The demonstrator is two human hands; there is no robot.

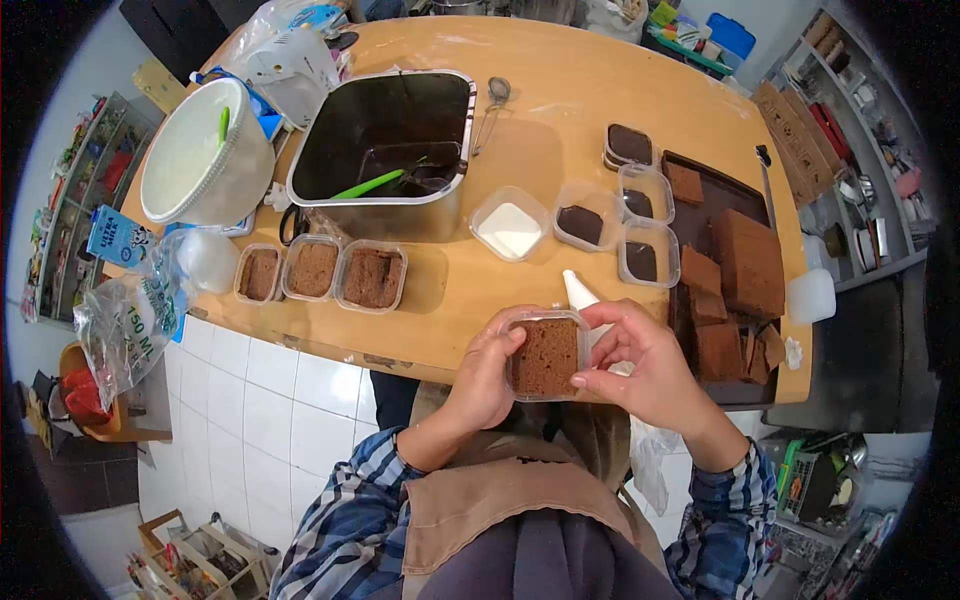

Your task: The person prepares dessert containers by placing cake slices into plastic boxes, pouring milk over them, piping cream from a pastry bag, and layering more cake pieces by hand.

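Note:
My left hand (478, 378) grips a small clear plastic container (552, 397) near the table's front edge, its thumb over the rim. A square slice of brown chocolate cake (545, 352) sits at the container's opening. My right hand (655, 370) is closed at the right side, thumb on the cake's lower corner and index finger by the upper right rim; its other fingers are curled. Just behind the hands lies a white piping bag (579, 292), partly hidden by my right hand. A container of white cream (510, 230) stands farther back.
Containers with dark filling (580, 225) stand at right, beside a dark tray (690, 165) of cake pieces (750, 265). Three cake-filled containers (372, 278) line the left front. Behind are a chocolate-coated tub (465, 120) with a green-handled tool (368, 186), a white bowl (205, 160) and a strainer (498, 90).

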